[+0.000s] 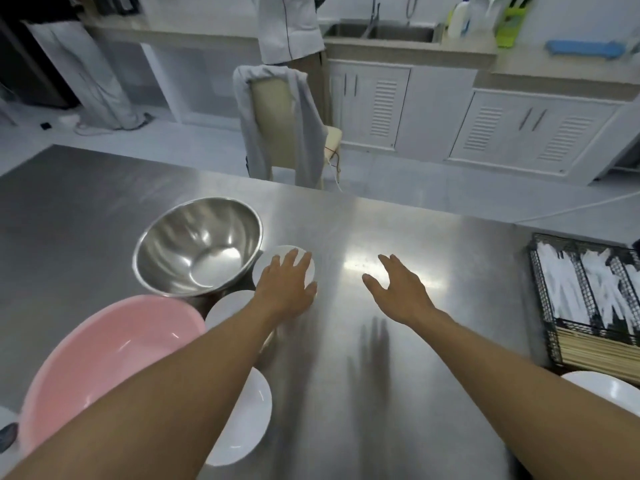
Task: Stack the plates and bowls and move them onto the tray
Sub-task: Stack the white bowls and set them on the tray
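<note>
The grip of the left hand point(287, 284) is being laid, fingers spread and palm down, over a small white dish point(277, 259) at about 10 o'clock from the middle of the steel surface point(398, 393); whether the fingers are already closing on its rim cannot be told, since the hand is covering most of it. The right hand point(398, 289) is being held flat and empty at about 1 o'clock, hovering over bare metal well apart from any dish, probably so that it is free to steady or receive whatever is lifted. The crockery is being kept in a loose cluster on the left: a steel mixing bowl point(197, 247) is resting at 10 o'clock just beside the covered dish, a second white plate point(225, 306) is being partly hidden under the left forearm, a pink basin point(104, 362) is sitting at 8 o'clock, and a white bowl point(246, 420) is lying at 7 o'clock, also overlapped by the arm. Another white plate point(609, 389) is being cut off by the frame at 4 o'clock, just beside a black mesh basket point(543, 306) of cutlery and skewers at 3 o'clock. Nothing is yet being stacked, and no tray can be clearly made out. The small dish is likely being taken first because it is the lightest and nearest.
</note>
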The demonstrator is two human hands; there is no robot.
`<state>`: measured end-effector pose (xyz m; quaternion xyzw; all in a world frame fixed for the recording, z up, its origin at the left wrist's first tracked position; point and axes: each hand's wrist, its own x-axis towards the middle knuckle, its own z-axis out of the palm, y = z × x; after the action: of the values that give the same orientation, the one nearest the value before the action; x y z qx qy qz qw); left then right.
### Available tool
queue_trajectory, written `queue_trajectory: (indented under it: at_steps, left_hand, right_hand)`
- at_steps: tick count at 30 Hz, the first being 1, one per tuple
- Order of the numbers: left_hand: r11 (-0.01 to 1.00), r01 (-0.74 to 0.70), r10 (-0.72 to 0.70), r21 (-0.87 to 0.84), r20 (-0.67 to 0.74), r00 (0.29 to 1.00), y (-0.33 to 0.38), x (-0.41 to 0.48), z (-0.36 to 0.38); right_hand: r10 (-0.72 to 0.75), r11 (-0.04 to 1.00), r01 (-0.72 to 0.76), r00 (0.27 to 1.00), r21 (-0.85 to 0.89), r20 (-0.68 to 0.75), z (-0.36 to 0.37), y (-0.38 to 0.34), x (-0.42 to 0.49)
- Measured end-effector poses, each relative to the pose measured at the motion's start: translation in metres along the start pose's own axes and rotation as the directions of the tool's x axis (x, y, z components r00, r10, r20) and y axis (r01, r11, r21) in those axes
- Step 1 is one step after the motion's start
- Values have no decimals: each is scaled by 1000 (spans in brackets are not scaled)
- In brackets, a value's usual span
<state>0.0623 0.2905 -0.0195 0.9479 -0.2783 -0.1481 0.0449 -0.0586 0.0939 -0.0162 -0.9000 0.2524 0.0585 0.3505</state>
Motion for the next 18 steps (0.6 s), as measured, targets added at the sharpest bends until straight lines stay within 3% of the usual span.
queue_trajectory:
  at_steps: [11,18]
  left_hand:
    - [998,69,-68,-4,71,995,-58,21,29]
    - [997,43,-39,-60,73,997,-72,33,50]
  right_hand:
    - [-41,999,37,987,27,156,68,-48,52]
    - [-83,992,62,978,114,189,100,-71,76]
